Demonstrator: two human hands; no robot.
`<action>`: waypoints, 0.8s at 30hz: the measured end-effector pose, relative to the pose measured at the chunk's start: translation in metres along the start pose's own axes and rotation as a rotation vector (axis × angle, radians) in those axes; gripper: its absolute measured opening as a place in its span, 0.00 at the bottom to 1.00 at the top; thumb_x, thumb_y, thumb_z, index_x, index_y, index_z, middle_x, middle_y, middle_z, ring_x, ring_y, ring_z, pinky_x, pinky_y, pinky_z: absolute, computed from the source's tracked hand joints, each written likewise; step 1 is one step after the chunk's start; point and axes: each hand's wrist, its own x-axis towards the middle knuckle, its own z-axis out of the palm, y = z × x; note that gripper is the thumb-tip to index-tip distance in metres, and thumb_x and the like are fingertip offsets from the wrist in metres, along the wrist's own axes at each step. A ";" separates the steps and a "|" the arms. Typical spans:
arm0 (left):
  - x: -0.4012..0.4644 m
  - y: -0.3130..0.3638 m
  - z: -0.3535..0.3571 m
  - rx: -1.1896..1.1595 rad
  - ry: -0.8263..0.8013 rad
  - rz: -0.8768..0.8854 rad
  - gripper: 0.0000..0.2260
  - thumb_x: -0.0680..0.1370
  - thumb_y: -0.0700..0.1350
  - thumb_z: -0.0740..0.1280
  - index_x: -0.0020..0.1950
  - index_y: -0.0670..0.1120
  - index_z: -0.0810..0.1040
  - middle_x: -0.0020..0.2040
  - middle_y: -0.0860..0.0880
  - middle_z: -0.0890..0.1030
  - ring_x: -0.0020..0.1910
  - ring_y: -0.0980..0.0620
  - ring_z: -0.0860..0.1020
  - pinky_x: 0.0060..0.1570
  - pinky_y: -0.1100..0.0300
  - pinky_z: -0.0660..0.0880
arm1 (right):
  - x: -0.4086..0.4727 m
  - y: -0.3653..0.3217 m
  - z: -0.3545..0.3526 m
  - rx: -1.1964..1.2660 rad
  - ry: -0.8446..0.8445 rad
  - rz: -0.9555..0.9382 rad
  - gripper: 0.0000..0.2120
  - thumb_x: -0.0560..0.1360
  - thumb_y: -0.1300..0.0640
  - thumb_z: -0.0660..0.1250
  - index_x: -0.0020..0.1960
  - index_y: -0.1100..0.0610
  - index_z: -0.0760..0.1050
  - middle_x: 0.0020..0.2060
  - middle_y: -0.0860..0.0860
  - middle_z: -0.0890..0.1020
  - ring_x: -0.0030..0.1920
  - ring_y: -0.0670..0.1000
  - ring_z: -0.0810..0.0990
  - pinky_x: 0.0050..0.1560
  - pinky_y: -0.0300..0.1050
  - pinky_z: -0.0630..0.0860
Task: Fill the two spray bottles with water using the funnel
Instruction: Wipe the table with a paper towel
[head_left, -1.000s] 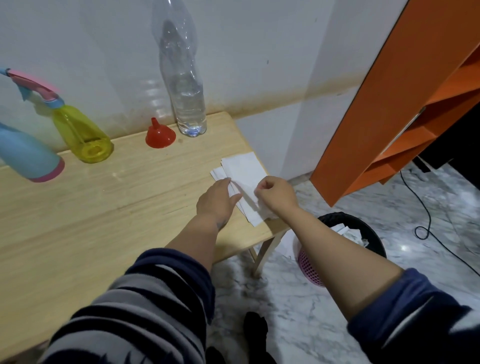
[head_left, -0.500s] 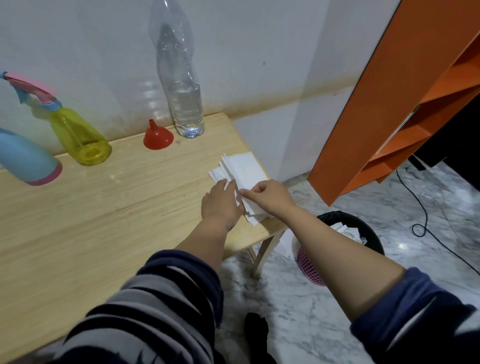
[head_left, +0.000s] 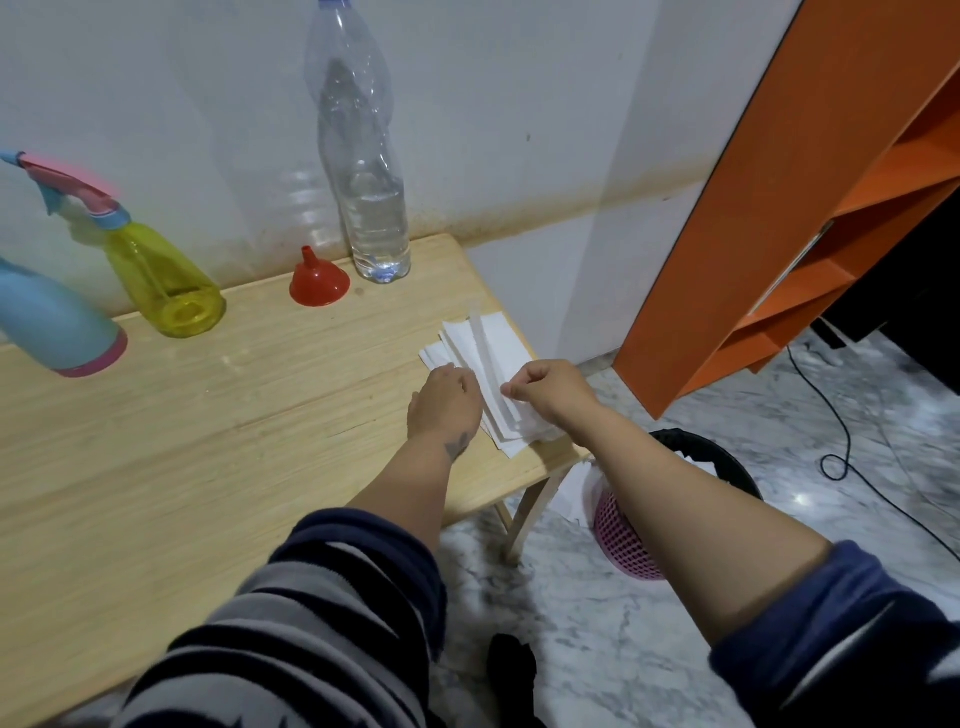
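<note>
While both hands are working at the stack of white paper napkins (head_left: 485, 358) on the right end of the wooden counter (head_left: 156, 467), the task's things are standing untouched along the wall. Going left to right: the blue spray bottle (head_left: 52, 322) is leaning at the picture's left edge, the yellow spray bottle (head_left: 161, 283) with its pink-and-blue trigger head is sitting beside it, the red funnel (head_left: 318, 278) is resting mouth-down, and the clear water bottle (head_left: 366, 171), partly filled, is standing just beside the funnel. The left hand (head_left: 444, 402) is lying on the stack's left edge, its fingers hidden behind the knuckles, so I cannot tell how far they are curled. The right hand (head_left: 553, 389) is pinching a napkin sheet between thumb and curled fingers, and the sheet is standing up on edge off the pile. Half a second ago that sheet was lying flat under the right hand; it is now lifting, and the right hand is sitting farther right. Below the counter's corner, a pink waste basket (head_left: 623, 535) is standing on the marble floor (head_left: 597, 623).
</note>
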 end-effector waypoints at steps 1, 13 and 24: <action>0.000 0.002 -0.001 -0.035 0.027 -0.007 0.17 0.82 0.49 0.52 0.36 0.46 0.71 0.53 0.45 0.77 0.56 0.40 0.75 0.57 0.45 0.70 | 0.000 0.001 0.000 0.001 -0.010 -0.002 0.10 0.74 0.56 0.71 0.35 0.55 0.75 0.31 0.46 0.76 0.33 0.45 0.72 0.36 0.39 0.68; 0.001 0.000 0.010 0.436 -0.120 0.068 0.23 0.83 0.58 0.50 0.78 0.60 0.51 0.80 0.52 0.47 0.79 0.46 0.48 0.74 0.43 0.52 | 0.004 -0.019 -0.029 -0.049 0.260 -0.173 0.12 0.74 0.69 0.56 0.46 0.56 0.74 0.36 0.53 0.77 0.29 0.47 0.70 0.27 0.35 0.66; 0.000 0.005 0.011 0.583 -0.235 0.057 0.37 0.76 0.70 0.52 0.78 0.58 0.40 0.80 0.50 0.39 0.78 0.42 0.41 0.74 0.39 0.49 | 0.023 -0.040 -0.064 -0.347 0.312 -0.238 0.23 0.72 0.73 0.64 0.62 0.56 0.78 0.64 0.52 0.76 0.66 0.53 0.73 0.62 0.42 0.71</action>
